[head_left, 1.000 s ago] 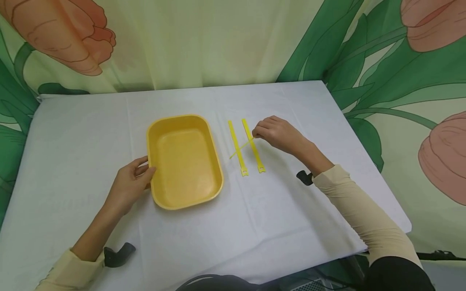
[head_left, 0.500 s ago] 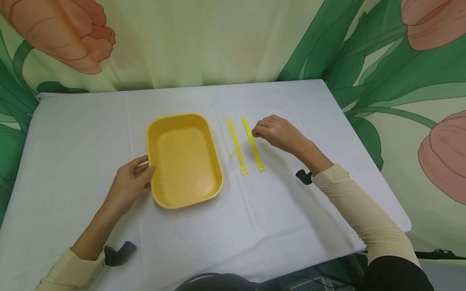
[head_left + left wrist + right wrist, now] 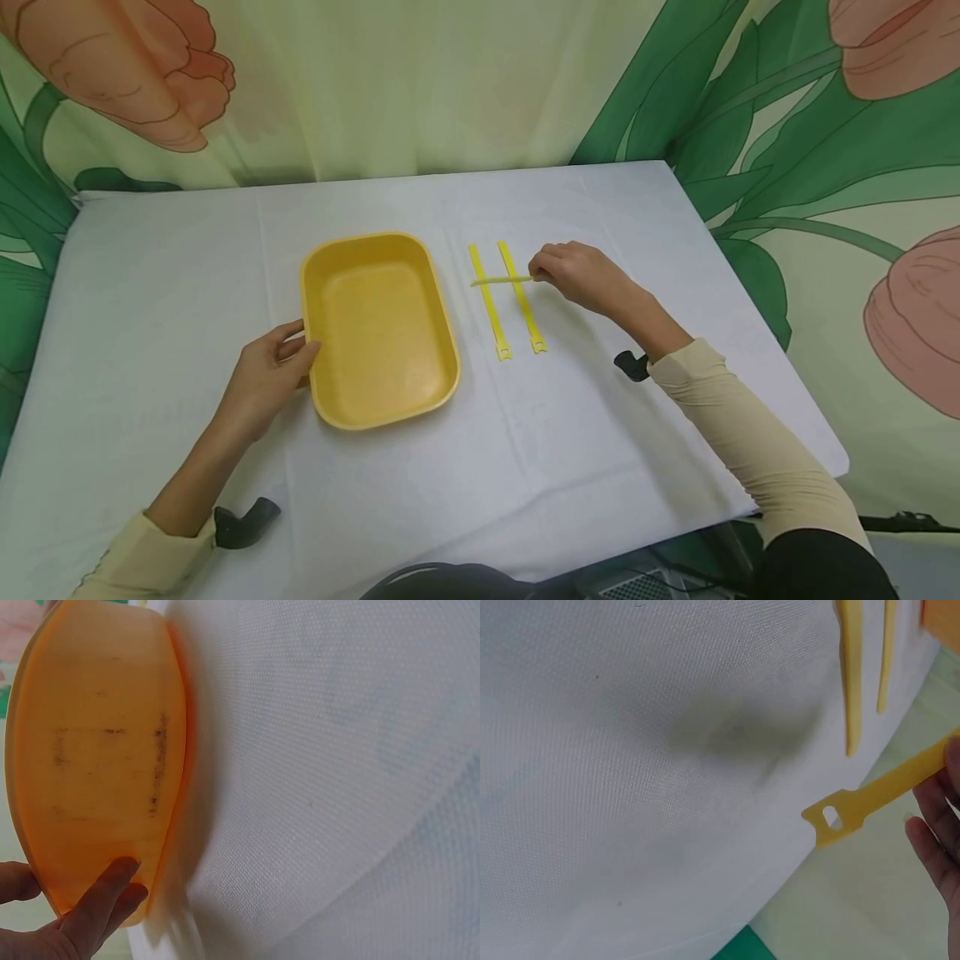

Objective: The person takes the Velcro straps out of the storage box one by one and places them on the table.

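A yellow hook-and-loop cable tie (image 3: 498,281) with a slotted end (image 3: 832,817) is pinched between the fingers of my right hand (image 3: 581,272). Its free end points left, across two similar yellow ties. Those two, a left one (image 3: 491,312) and a right one (image 3: 523,304), lie side by side on the white cloth. To their left is a yellow rectangular tray (image 3: 378,333) with nothing in it. My left hand (image 3: 266,375) grips its left wall, thumb at the rim and fingertips (image 3: 124,870) spread on the outside, which carries dark marks.
A white cloth (image 3: 420,508) covers the table, its far edge against a flower-patterned curtain (image 3: 450,92). Black wrist mounts (image 3: 246,523) stick out from both cuffs. Below the front edge on the right, a grey device with cables (image 3: 645,586) shows.
The tie in my right hand has swung from a downward slant to nearly level as the hand shifted slightly right. My left hand and the tray have stayed put.
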`<state>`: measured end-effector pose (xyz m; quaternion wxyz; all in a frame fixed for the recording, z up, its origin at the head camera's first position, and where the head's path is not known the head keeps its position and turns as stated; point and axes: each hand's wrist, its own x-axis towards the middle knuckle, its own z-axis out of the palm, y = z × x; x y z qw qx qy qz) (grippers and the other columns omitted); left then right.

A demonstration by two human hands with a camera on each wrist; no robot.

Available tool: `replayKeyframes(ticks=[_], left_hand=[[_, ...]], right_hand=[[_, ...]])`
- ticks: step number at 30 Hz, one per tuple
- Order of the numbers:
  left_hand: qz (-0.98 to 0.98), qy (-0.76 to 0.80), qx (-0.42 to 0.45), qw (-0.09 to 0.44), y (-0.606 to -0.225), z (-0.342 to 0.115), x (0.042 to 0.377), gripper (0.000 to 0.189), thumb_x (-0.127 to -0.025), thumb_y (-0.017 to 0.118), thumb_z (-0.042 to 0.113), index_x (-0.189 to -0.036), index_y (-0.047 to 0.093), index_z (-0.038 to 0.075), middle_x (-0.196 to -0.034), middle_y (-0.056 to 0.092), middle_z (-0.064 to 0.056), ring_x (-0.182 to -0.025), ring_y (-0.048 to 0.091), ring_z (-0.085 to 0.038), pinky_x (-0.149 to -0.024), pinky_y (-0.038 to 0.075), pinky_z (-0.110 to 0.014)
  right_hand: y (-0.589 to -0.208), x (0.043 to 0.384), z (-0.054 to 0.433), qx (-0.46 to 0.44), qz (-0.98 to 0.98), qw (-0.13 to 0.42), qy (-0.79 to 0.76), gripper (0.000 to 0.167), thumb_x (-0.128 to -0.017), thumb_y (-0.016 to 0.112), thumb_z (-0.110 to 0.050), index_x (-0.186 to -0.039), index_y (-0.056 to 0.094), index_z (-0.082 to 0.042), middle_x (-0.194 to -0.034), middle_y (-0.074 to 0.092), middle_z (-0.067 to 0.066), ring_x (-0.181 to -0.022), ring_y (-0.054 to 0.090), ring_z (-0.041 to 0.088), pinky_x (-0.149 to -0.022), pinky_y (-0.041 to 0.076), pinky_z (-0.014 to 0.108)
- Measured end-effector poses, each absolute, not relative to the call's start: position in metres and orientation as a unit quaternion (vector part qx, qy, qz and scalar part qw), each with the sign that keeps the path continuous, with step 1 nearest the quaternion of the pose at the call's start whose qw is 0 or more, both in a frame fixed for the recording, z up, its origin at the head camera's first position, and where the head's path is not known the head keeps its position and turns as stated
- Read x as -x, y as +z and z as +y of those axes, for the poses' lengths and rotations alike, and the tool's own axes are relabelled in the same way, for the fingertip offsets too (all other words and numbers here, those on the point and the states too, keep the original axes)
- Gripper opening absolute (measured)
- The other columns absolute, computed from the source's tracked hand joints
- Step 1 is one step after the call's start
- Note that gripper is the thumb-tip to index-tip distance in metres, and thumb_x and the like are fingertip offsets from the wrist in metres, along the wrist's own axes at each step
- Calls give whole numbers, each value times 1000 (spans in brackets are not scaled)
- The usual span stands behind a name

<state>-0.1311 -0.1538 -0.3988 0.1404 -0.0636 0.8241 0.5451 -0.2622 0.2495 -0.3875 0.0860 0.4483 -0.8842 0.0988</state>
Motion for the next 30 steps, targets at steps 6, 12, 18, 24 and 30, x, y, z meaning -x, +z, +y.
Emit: replayKeyframes(ticks=[6, 12, 18, 24, 30], left_hand=[[825, 544, 64, 140, -400, -154, 132, 63, -99, 48, 30, -146, 23, -4, -136, 40, -32, -110, 56, -38, -72, 55, -26], [826, 542, 62, 140, -401, -156, 132, 64, -99, 49, 31, -147, 24, -3, -136, 41, -31, -108, 58, -37, -75, 55, -30], [826, 543, 58, 142, -400, -156, 132, 64, -99, 48, 31, -147, 24, -3, -137, 40, -32, -109, 56, -38, -75, 54, -30], [825, 543, 62, 144, -399, -155, 131, 64, -99, 49, 31, -147, 23, -3, -137, 39, -31, -110, 56, -37, -74, 55, -28], [824, 544, 66, 146, -399, -154, 131, 64, -99, 49, 31, -147, 23, -3, -137, 39, -31, -110, 56, -37, -74, 55, -28]], right_hand=[[-388, 262, 249, -413, -905, 49, 90, 6, -88, 65, -4, -94, 63, -2, -85, 61, 6, -70, 58, 19, -62, 50, 30], [-390, 261, 249, -378, -921, -2, 96, 7, -90, 63, -5, -97, 63, -3, -88, 60, 6, -73, 57, 17, -64, 50, 28], [-391, 259, 251, -363, -925, -15, 109, 9, -89, 65, -4, -97, 63, -3, -89, 60, 5, -74, 57, 16, -64, 49, 26], [-390, 257, 250, -331, -935, -49, 117, 11, -90, 63, -6, -101, 64, -3, -93, 61, 5, -79, 57, 17, -68, 50, 28], [-390, 258, 249, -271, -947, -93, 144, 13, -92, 62, -9, -103, 64, -3, -97, 62, 6, -84, 56, 18, -74, 49, 31]])
